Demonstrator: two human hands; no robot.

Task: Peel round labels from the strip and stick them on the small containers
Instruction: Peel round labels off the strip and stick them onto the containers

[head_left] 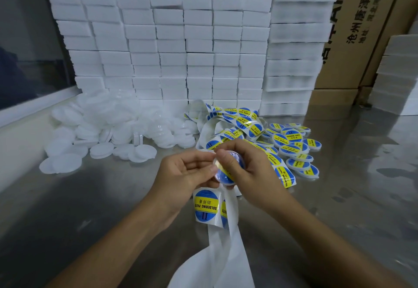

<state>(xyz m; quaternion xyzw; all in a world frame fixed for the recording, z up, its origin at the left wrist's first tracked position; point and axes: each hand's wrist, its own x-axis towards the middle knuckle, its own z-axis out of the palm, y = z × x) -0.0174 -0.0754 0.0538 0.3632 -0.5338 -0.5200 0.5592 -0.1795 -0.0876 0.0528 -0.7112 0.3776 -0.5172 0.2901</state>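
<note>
A small round container [226, 170] is held upright above the bench, a blue-and-yellow label pressed on its face. The label strip [209, 206] hangs below it. Labelled containers [291, 145] are piled right, blank ones [101, 133] left.

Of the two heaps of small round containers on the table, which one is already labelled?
The heap right of the hands: its containers carry blue-and-yellow labels. The heap at left is plain white.
</note>
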